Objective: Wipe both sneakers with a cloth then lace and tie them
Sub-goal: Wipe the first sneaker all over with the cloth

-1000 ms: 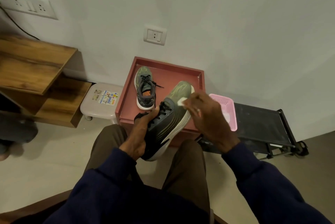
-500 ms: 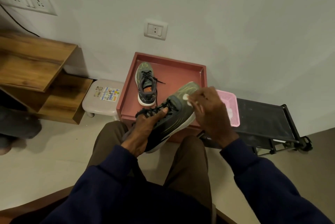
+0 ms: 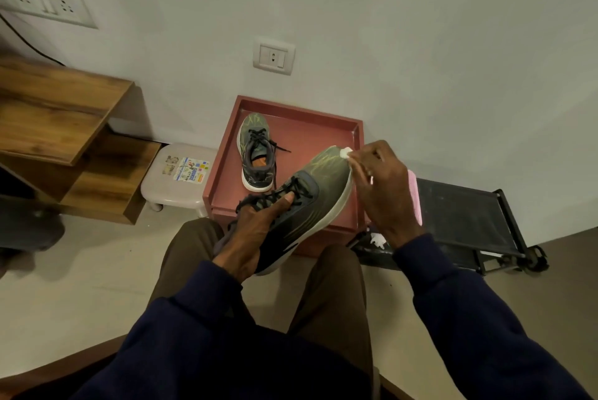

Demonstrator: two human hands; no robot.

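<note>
Between the curled fingertips of the right hand point(image 3: 385, 192), a small wad of white cloth point(image 3: 345, 152) is pinched and pressed against the toe of an olive-green knit sneaker with a thick pale sole point(image 3: 318, 196). The left hand point(image 3: 255, 231) grips this shoe around its heel end, thumb laid across the black laces. The toe tilts up and to the far right above the lap. Just beyond, the matching sneaker point(image 3: 257, 153) stands upright on a square, rimmed, matte red tray point(image 3: 323, 131), one lace end trailing right. Right of the tray sit a pink plastic basket point(image 3: 415, 196) and a black metal rack point(image 3: 466, 215); to its left is a rounded white plastic stool point(image 3: 174, 189).
</note>
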